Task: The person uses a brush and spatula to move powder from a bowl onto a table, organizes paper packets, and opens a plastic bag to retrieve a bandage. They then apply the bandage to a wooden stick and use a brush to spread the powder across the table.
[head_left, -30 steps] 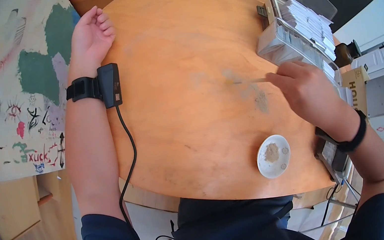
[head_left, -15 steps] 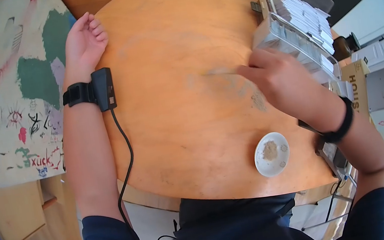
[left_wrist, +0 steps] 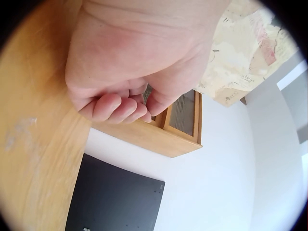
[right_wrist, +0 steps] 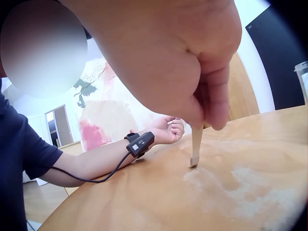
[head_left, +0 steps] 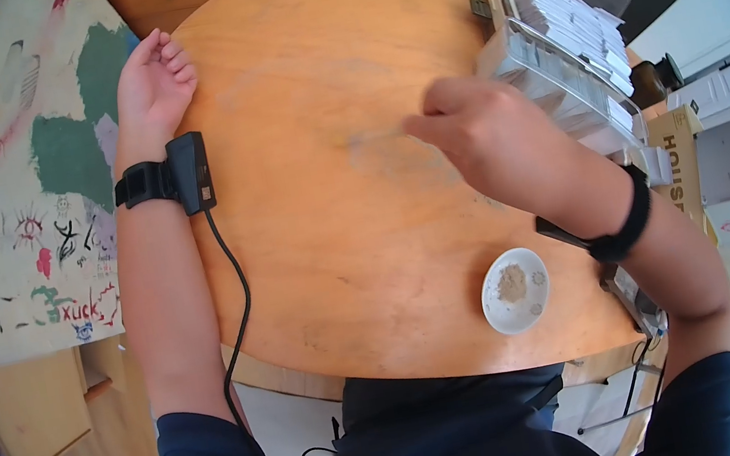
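Observation:
My right hand (head_left: 484,133) pinches a small brush (right_wrist: 196,144) by its pale, slim handle. The brush points down in the right wrist view, its tip right at the tabletop beside a smear of greyish powder (right_wrist: 250,185). Fingers and palm hide the upper handle. My left hand (head_left: 156,82) rests at the table's left edge, palm up, with fingers loosely curled around nothing. Near the front edge stands a small white dish (head_left: 537,298) with a heap of beige powder (head_left: 511,283) in it.
A clear plastic box (head_left: 531,73) filled with white paper packets stands at the back right, lid raised. Behind it is a cardboard box (head_left: 680,154). A black cable (head_left: 245,285) runs from the left wrist device over the table's left side. A painted canvas (head_left: 15,188) lies left.
My right hand has swept left and a little away across the table with the brush, over the powder smear. The left hand shifts slightly left in the view; the dish stays put.

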A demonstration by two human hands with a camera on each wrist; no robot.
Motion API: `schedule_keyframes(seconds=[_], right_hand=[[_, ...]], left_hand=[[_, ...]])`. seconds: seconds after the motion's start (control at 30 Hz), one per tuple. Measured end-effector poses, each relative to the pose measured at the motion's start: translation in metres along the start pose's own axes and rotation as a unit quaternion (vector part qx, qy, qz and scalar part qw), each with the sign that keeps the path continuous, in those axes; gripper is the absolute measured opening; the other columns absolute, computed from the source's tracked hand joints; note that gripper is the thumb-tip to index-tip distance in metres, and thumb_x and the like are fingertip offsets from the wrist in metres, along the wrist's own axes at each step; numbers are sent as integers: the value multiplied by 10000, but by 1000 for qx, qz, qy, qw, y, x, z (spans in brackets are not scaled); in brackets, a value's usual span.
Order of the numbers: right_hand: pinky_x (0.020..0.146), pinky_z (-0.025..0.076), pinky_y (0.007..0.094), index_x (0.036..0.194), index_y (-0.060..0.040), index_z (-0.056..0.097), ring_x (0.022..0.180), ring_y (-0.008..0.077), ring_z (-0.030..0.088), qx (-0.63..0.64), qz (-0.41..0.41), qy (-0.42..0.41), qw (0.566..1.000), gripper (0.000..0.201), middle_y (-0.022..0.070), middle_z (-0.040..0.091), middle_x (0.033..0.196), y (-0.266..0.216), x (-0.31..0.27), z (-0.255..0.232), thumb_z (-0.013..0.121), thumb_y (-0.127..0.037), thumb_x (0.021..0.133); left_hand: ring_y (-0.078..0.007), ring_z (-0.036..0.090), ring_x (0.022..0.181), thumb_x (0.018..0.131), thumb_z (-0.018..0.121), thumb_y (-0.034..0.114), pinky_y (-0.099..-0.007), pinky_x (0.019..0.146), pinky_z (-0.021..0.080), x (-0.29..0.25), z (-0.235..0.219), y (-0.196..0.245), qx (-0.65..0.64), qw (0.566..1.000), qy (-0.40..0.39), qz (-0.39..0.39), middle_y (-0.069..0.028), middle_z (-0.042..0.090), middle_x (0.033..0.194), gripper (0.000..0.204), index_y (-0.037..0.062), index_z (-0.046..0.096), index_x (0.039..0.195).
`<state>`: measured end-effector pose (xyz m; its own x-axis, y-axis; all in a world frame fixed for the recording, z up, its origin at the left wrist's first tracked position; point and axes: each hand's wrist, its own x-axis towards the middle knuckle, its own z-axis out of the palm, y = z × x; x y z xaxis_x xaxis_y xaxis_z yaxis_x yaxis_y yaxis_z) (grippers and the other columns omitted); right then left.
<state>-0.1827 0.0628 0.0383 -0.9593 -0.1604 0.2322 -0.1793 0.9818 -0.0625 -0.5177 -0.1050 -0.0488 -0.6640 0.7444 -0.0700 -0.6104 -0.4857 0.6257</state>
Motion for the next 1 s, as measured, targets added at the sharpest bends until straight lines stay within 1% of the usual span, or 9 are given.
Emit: schedule_keyframes(seconds=[0.1,0.2,0.27,0.4,0.5,0.6,0.67,0.83,1.0], right_hand=[[659,505,356,925,20,682,741,282,592,9,46,-60,997,300,117,544,763,-5,-27,-27,601,64,640],[660,507,352,909,25,685,747,282,594,12,87,-29,996,286,114,552,771,-9,-39,-41,594,73,643],[661,510,348,941,25,682,750,276,597,-1,82,-21,996,320,110,561,787,-9,-29,-40,587,83,640],[647,503,356,898,29,661,732,276,587,23,6,51,998,253,111,535,765,-12,-8,-17,584,55,658],[643,500,359,864,23,655,729,275,581,19,-7,-3,1000,199,112,515,744,-14,-12,-16,579,48,682],[628,508,362,852,15,669,720,277,598,6,43,-51,998,175,114,546,746,-11,-36,-36,597,40,694],[602,513,368,824,8,684,694,282,614,-1,107,12,994,134,112,581,749,-6,-46,-41,619,26,708],[593,516,369,815,7,691,693,308,627,-26,110,84,990,130,136,617,783,27,-27,-19,614,33,714],[581,504,380,813,-3,689,676,312,615,-31,84,15,996,116,135,596,741,24,-34,-21,618,25,726]], left_hand=[[-110,359,630,967,493,164,-239,554,318,0,-2,2,-7,1000,2,-1,13,402,742,133,78,479,867],[-109,362,631,969,491,167,-238,557,320,0,-6,3,-11,1000,-12,-8,12,407,741,136,77,483,867],[-109,365,631,970,490,169,-237,558,321,4,-3,0,-10,999,-36,-18,11,408,740,139,76,485,866],[-106,368,630,970,493,172,-234,554,319,1,0,-1,3,1000,2,-1,10,406,733,144,76,486,863],[-104,368,630,970,493,171,-233,553,319,1,-2,1,0,1000,-1,-1,9,404,732,144,75,486,863],[-103,368,629,969,495,168,-234,552,320,-1,-2,2,-7,1000,0,2,9,402,730,142,75,486,863],[-103,368,627,969,496,167,-235,550,320,-1,-1,2,-9,1000,7,-1,9,401,729,140,75,486,864],[-107,367,617,967,501,165,-240,540,321,0,0,-1,-2,1000,-1,-5,10,404,724,137,78,489,862],[-104,368,623,967,501,166,-239,545,318,-1,1,1,-10,1000,0,-6,12,395,721,140,79,486,859]])
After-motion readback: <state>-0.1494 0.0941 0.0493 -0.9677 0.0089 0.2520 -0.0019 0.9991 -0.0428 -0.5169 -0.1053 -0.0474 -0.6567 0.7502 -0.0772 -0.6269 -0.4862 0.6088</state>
